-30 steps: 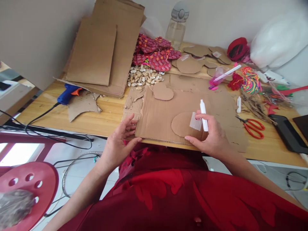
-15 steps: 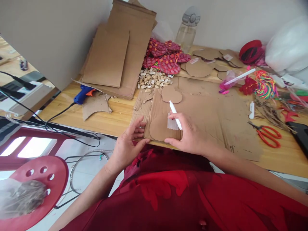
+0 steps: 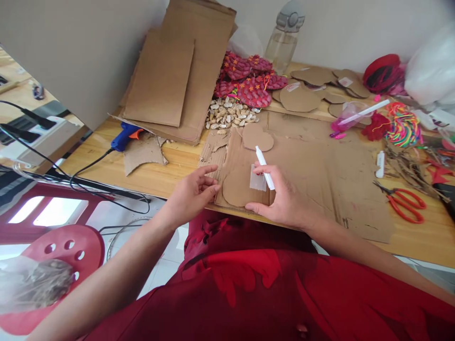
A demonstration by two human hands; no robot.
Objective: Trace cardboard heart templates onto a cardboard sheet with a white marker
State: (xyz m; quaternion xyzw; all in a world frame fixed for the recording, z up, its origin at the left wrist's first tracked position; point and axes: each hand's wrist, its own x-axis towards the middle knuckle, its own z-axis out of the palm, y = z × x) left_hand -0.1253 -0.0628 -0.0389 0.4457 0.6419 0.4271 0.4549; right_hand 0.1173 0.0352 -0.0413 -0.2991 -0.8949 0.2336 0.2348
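Observation:
My right hand holds a white marker pen between its fingers and presses on a rounded cardboard cutout with a strip of clear tape on it. The cutout lies at the near left corner of a big flat cardboard sheet. My left hand is open, its fingers stretched toward the sheet's left edge and the cutout. A second heart-shaped cardboard cutout lies just beyond.
A blue glue gun with its cable lies at the left, by stacked cardboard. Seeds, red fabric hearts, a water bottle stand behind. Red scissors, coloured cords, a red stool.
My right hand slid the cutout and pen left along the sheet toward my left hand. My left hand lifted from the sheet's edge, its fingers now stretched out.

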